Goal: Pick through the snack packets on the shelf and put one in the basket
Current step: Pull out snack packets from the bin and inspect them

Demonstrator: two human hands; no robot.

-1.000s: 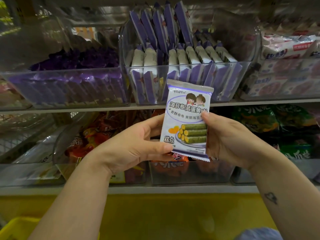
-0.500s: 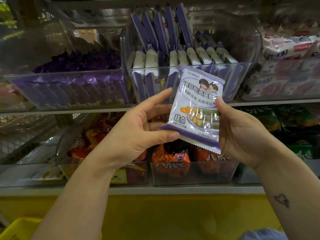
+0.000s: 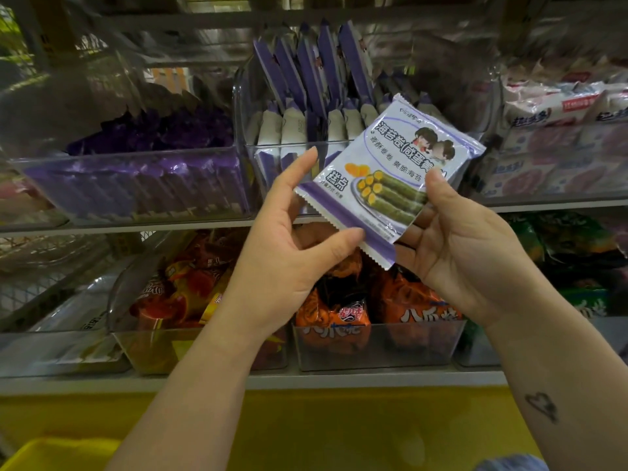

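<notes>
A white and purple snack packet (image 3: 387,171) with green rolls pictured on it is held up in front of the shelves, tilted to the right. My right hand (image 3: 469,253) pinches its right edge, thumb on the front and fingers behind. The thumb of my left hand (image 3: 292,253) lies on the packet's lower seam; its index finger points straight up beside the left corner, and the other fingers are hidden behind. A corner of the yellow basket (image 3: 51,453) shows at the bottom left. Behind the packet, a clear bin (image 3: 272,171) on the upper shelf holds several matching packets (image 3: 306,79) standing upright.
On the upper shelf are a bin of dark purple packets (image 3: 136,178) at left and white and pink packets (image 3: 560,147) at right. The lower shelf holds clear bins of orange packets (image 3: 339,317) and green packets (image 3: 571,239). A yellow panel (image 3: 306,419) runs below.
The packet has risen up and to the right and tilted clockwise. My left hand's fingers have straightened out, its thumb sliding to the lower seam. My right hand went up with the packet.
</notes>
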